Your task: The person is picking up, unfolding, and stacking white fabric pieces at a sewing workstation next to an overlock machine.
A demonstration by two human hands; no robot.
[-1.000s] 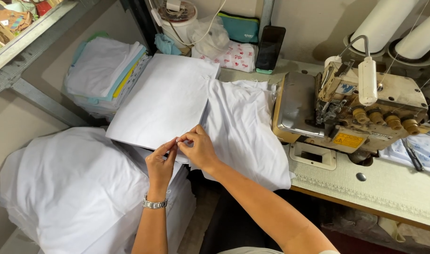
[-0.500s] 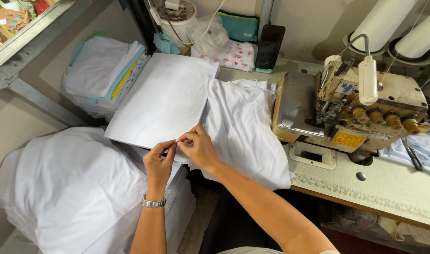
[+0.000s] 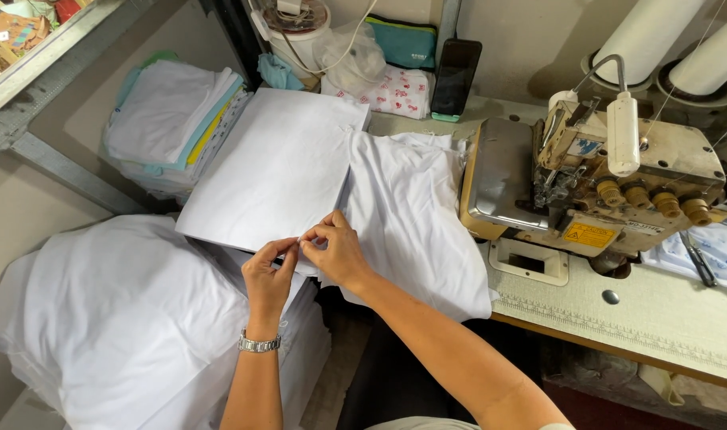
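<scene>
My left hand, with a metal watch on its wrist, and my right hand meet at the near edge of a flat stack of white fabric pieces. Both pinch that edge between fingertips, close together. A loose white garment lies to the right of the stack, draped over the table's front edge. The pinched spot itself is mostly hidden by my fingers.
A beige overlock sewing machine stands on the table at the right. A large heap of white cloth fills the lower left. Folded fabrics are stacked at the back left; a black phone leans against the wall.
Both hands stay at the stack's near edge; the fingers have shifted only slightly.
</scene>
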